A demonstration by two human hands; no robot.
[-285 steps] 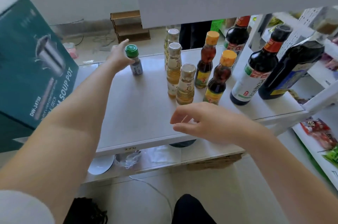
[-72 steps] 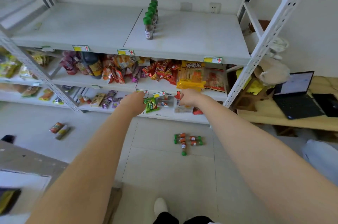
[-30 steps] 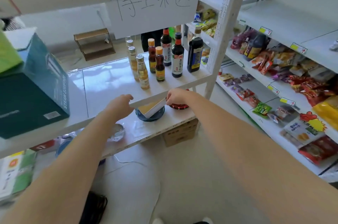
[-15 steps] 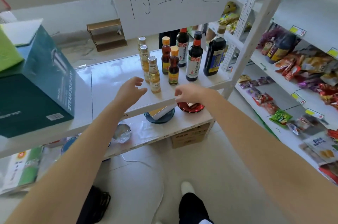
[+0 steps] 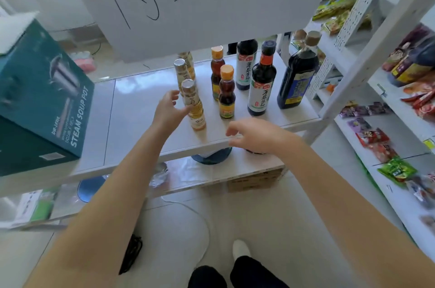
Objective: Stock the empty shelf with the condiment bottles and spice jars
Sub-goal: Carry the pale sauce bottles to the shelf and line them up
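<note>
On the white shelf [image 5: 146, 109] under the handwritten sign [image 5: 200, 5], waiting upright: a row of three oil bottles [image 5: 181, 73], two orange-capped bottles [image 5: 217, 71], two tall soy bottles [image 5: 261, 80] and one big dark jug [image 5: 297, 78]. Cannot pick out the empty shelf from this view.

Judging by the pose, at the step of taking the next bottles. Reaches with the left grip [image 5: 168, 111], wide, with fingers spread and the thumb just beside or perhaps touching the front oil bottle [image 5: 194, 104]; cannot tell which, but not closed around it. Holds nothing in the right grip [image 5: 251, 134], loosely curled above the front edge of the shelf, near the front orange-capped bottle [image 5: 226, 92].

Next, probably: close the left grip around the body of the front oil bottle, below the neck, and lift straight up, so as not to knock the one just behind. Likely the same care on the right side, with narrow gaps and tall bottles easy to tip.
</note>
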